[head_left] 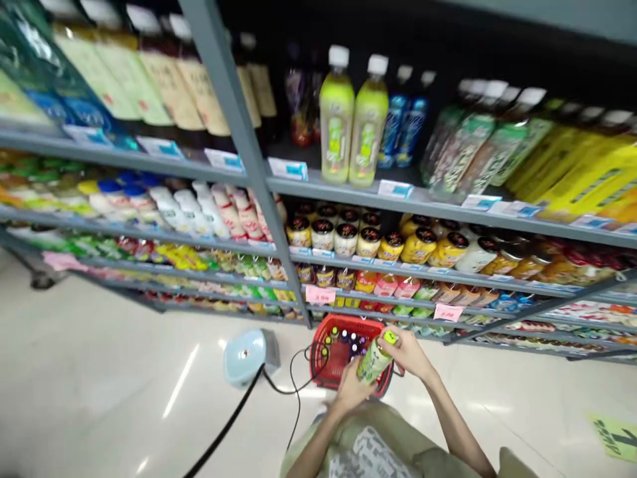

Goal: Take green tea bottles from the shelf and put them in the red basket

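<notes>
My knees in a pale printed garment (371,451) fill the bottom of the view, w/ both forearms reaching fwd from there. My left hand (351,392) is curled round the lower end of a green bottle (374,360), fingers closed on it from below. My right hand (408,352) is wrapped round the upper part, fingers closed just under the yellow-green cap (390,337). So both hands have hold of the same bottle.

Bottle's long axis is tilted, not upright: base toward lower left and me, cap up and to the right, away from me, toward the shelf. It sits in the air just over the near rim of a red basket (321,365) on the floor, approx over its right half. Inside the basket are several more bottles (348,340), seen cap-on, standing upright; exact count can't tell.

Left of the basket, near it but apart, a pale blue device (245,355) rests on the floor (99,372), w/ a black cable (233,418) running from it toward me and a thinner lead looping over to the basket.

Behind the basket a grey shelf unit (239,139) runs across. Upper shelf: two light green bottles w/ white caps (353,119) stand upright, blue ones just beside them on the right. Next shelf down: jars w/ dark lids (343,236). Pink price tags (320,294) hang on the lower shelf edge.
</notes>
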`<action>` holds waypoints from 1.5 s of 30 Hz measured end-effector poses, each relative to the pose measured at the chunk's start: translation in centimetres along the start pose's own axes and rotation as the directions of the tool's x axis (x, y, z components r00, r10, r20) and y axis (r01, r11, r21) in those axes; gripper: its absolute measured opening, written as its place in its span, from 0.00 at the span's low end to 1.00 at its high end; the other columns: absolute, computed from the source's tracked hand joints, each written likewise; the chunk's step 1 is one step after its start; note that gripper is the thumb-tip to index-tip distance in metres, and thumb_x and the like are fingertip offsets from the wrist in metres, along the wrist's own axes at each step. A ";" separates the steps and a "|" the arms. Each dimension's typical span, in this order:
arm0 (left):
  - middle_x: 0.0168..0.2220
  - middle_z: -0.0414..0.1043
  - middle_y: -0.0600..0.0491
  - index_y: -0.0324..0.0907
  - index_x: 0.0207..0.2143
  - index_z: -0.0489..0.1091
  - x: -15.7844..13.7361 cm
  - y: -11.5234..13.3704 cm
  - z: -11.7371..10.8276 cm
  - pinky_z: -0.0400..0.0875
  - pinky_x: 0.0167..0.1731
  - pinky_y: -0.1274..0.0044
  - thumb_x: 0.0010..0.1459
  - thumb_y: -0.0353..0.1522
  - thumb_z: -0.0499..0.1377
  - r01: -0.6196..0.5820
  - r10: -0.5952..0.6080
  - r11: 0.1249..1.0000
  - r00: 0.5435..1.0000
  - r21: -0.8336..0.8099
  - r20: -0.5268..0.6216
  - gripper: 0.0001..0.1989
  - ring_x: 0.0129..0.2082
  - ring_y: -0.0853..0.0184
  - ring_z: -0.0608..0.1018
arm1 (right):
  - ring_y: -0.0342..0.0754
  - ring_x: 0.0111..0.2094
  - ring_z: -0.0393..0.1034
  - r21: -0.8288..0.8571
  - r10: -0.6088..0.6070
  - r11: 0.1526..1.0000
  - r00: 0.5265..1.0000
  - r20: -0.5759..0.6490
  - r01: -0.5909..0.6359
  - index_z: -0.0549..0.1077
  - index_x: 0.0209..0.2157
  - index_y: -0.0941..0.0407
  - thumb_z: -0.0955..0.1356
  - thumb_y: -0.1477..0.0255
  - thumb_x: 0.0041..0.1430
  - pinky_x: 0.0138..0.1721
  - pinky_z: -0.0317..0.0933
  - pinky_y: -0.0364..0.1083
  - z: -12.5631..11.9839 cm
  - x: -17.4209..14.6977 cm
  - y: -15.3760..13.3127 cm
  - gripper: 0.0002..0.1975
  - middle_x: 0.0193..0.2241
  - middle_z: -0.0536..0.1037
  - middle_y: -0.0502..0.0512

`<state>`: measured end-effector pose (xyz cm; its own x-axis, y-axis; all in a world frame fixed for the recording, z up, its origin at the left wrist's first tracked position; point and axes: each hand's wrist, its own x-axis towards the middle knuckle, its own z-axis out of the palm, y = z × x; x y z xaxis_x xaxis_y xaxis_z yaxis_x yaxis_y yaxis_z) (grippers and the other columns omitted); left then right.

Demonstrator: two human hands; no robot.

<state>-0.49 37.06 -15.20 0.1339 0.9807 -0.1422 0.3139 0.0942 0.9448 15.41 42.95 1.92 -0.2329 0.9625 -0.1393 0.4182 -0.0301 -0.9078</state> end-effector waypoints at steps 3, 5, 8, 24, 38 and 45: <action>0.42 0.82 0.50 0.43 0.46 0.72 -0.3 2.2 -0.1 0.79 0.44 0.70 0.44 0.31 0.66 -0.013 0.014 0.999 1.000 -0.039 0.012 0.23 0.39 0.60 0.82 | 0.42 0.12 0.56 -0.076 -0.020 0.997 0.995 -0.102 0.012 0.77 0.38 0.54 0.72 0.57 0.57 0.17 0.45 0.41 -0.5 0.9 -0.2 0.15 0.13 0.65 0.42; 0.38 0.82 0.51 0.44 0.43 0.72 -0.4 3.7 0.2 0.79 0.42 0.70 0.41 0.31 0.66 0.019 -0.020 0.998 1.000 -0.066 -0.017 0.22 0.37 0.59 0.82 | 0.41 0.14 0.51 -0.038 -0.043 0.999 0.968 -0.247 0.035 0.77 0.43 0.55 0.72 0.55 0.57 0.20 0.46 0.41 -0.3 1.3 -0.2 0.20 0.12 0.60 0.40; 0.38 0.82 0.50 0.46 0.45 0.72 -0.2 6.3 0.5 0.79 0.42 0.71 0.40 0.32 0.66 0.033 -0.040 0.997 0.994 -0.074 -0.099 0.25 0.37 0.57 0.82 | 0.40 0.18 0.46 0.018 -0.086 0.994 0.879 -0.470 0.107 0.76 0.35 0.55 0.72 0.51 0.57 0.24 0.46 0.42 0.0 1.3 -0.6 0.20 0.15 0.52 0.39; 0.49 0.80 0.44 0.45 0.53 0.69 -3.1 19.2 -5.8 0.75 0.49 0.65 0.56 0.44 0.63 -0.243 0.247 0.969 0.965 -0.056 0.092 0.24 0.47 0.53 0.81 | 0.52 0.30 0.79 0.568 0.144 0.772 0.791 -0.594 0.286 0.67 0.49 0.53 0.79 0.58 0.48 0.34 0.75 0.51 1.1 -2.6 -5.1 0.31 0.36 0.82 0.55; 0.51 0.77 0.45 0.43 0.53 0.64 -7.0 16.9 -5.0 0.75 0.51 0.70 0.62 0.44 0.62 -0.144 0.208 0.874 0.974 -0.464 0.088 0.22 0.50 0.59 0.80 | 0.61 0.46 0.81 0.741 0.179 0.641 0.900 -0.397 0.200 0.76 0.45 0.57 0.71 0.48 0.53 0.42 0.78 0.56 1.9 -4.8 -6.1 0.29 0.51 0.81 0.67; 0.44 0.68 0.48 0.44 0.47 0.71 -5.3 18.7 -3.7 0.78 0.44 0.69 0.53 0.29 0.67 -0.570 0.578 0.805 0.690 0.165 -0.436 0.18 0.44 0.61 0.77 | 0.58 0.44 0.81 0.679 0.079 0.672 0.882 -0.464 0.297 0.70 0.55 0.53 0.76 0.53 0.53 0.46 0.77 0.55 -1.0 -3.8 -6.7 0.32 0.47 0.83 0.60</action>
<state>1.24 34.24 4.35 -0.1357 0.8058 0.5765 0.3314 -0.5114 0.7929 14.36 39.80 8.89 0.2348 0.9720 -0.0110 -0.3838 0.0823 -0.9197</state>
